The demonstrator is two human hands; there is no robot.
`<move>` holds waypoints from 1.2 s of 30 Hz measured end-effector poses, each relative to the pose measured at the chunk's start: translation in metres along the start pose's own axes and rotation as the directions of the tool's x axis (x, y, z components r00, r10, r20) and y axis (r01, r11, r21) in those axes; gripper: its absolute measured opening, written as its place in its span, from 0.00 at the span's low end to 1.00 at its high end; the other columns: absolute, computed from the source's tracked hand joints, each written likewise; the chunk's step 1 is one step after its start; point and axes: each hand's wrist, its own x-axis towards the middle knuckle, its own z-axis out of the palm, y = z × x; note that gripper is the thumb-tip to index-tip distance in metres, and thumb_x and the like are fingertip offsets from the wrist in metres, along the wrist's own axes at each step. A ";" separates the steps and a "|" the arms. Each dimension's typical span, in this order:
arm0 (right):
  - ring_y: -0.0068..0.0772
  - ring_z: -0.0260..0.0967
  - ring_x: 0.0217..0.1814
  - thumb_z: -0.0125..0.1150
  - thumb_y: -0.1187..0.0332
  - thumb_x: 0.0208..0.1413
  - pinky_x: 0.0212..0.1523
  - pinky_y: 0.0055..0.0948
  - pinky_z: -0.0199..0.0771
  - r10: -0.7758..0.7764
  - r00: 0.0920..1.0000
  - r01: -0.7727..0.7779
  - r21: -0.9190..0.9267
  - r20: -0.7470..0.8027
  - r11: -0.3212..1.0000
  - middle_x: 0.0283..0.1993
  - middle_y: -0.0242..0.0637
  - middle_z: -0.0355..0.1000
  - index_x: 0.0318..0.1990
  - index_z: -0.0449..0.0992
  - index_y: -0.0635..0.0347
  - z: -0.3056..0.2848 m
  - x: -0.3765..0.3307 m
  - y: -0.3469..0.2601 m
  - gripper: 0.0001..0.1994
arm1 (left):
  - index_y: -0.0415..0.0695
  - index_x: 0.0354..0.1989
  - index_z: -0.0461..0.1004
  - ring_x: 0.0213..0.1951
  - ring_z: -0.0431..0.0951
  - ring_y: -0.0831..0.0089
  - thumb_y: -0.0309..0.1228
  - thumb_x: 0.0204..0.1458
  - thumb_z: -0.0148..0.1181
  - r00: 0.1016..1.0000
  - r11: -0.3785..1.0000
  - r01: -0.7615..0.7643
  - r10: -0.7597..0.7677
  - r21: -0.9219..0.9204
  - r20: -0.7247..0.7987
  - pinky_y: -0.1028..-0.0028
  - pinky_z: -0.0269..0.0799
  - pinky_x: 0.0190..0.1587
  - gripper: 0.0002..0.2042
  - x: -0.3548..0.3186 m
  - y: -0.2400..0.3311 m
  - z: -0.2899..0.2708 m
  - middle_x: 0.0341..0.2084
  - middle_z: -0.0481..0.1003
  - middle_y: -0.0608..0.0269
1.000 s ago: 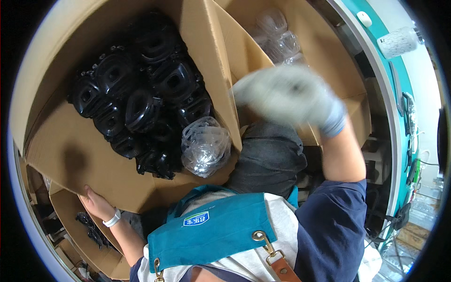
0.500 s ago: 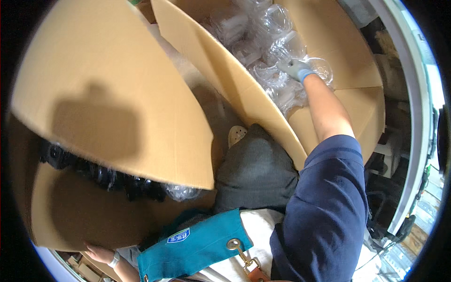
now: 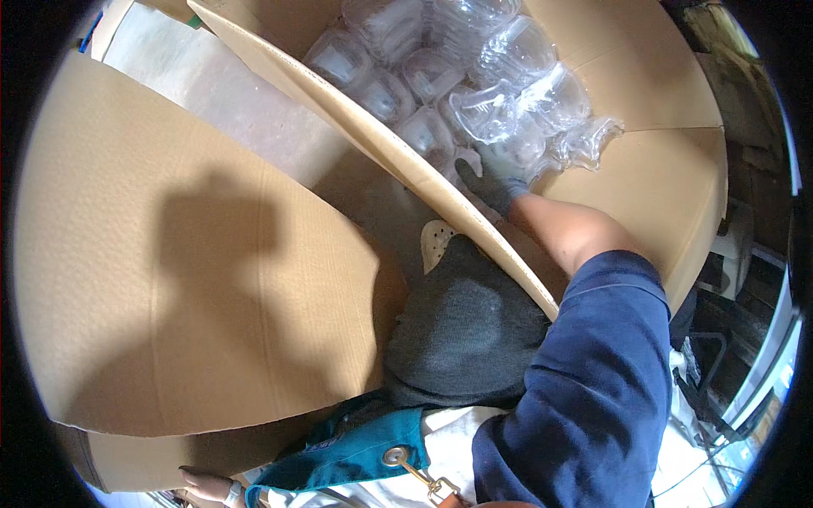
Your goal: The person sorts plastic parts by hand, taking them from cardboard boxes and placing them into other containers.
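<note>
My right hand [image 3: 489, 182], in a grey glove, reaches into a large cardboard box [image 3: 660, 76] on the right. It is low beside the box's near wall, against a heap of clear plastic containers [image 3: 517, 51], several of them nested in stacks. Its thumb stands apart; the other fingers are partly hidden under the clear plastic, and no firm hold shows. My left hand [image 3: 206, 485], bare with a white wristband, is at the lower left by the edge of a second cardboard box [image 3: 135, 461]. Its fingers look stretched out, with nothing in them.
A broad cardboard flap [image 3: 102, 237] covers much of the left side, with a shadow on it. Grey floor [image 3: 212, 85] shows between the boxes, beside a cream clog [image 3: 436, 241] and my dark trouser leg [image 3: 466, 330]. At the right rim are shelving and black frames [image 3: 720, 364].
My right hand has moved down and left, nearer the box's near wall. The left flap has swung lower, hiding the dark items beneath it. The view has shifted, and my left hand sits lower.
</note>
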 end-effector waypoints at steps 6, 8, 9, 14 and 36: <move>0.53 0.67 0.54 0.46 0.45 0.57 0.53 0.41 0.64 0.234 0.967 -0.249 0.582 0.103 0.774 0.51 0.54 0.70 0.51 0.72 0.61 0.016 0.057 -0.031 0.28 | 0.36 0.49 0.69 0.46 0.74 0.57 0.27 0.60 0.42 0.996 0.998 -0.034 0.030 -0.050 -0.085 0.65 0.71 0.48 0.13 -0.012 0.080 -0.049 0.46 0.71 0.46; 0.53 0.65 0.57 0.43 0.43 0.57 0.56 0.40 0.62 0.186 0.975 -0.222 0.471 0.124 0.854 0.52 0.54 0.70 0.51 0.72 0.61 0.040 0.100 -0.017 0.30 | 0.36 0.49 0.69 0.47 0.74 0.57 0.26 0.60 0.42 1.000 1.000 0.000 0.000 0.019 -0.017 0.66 0.72 0.48 0.13 -0.016 0.060 -0.039 0.46 0.71 0.46; 0.53 0.65 0.58 0.42 0.42 0.57 0.57 0.40 0.61 0.058 0.990 -0.115 0.478 0.132 0.871 0.54 0.53 0.69 0.52 0.72 0.61 0.056 0.123 -0.004 0.31 | 0.34 0.50 0.68 0.46 0.74 0.55 0.29 0.60 0.42 0.992 0.995 -0.101 0.100 -0.008 -0.076 0.65 0.71 0.48 0.15 -0.017 0.052 -0.033 0.48 0.70 0.45; 0.47 0.61 0.61 0.42 0.40 0.57 0.60 0.39 0.57 0.014 0.966 -0.167 0.583 0.258 0.795 0.61 0.47 0.63 0.60 0.65 0.59 0.047 0.152 -0.018 0.34 | 0.32 0.53 0.66 0.47 0.72 0.55 0.34 0.60 0.43 0.946 0.893 0.293 -0.217 -0.343 0.242 0.63 0.65 0.54 0.19 -0.015 0.038 -0.032 0.54 0.67 0.46; 0.45 0.40 0.73 0.37 0.42 0.59 0.69 0.37 0.43 0.012 0.950 -0.263 0.777 0.313 0.571 0.71 0.41 0.47 0.67 0.51 0.56 0.152 0.184 0.028 0.35 | 0.36 0.58 0.61 0.51 0.71 0.62 0.31 0.62 0.40 0.674 -0.070 0.596 -0.498 -0.800 0.545 0.64 0.61 0.58 0.18 -0.013 0.131 -0.083 0.54 0.68 0.51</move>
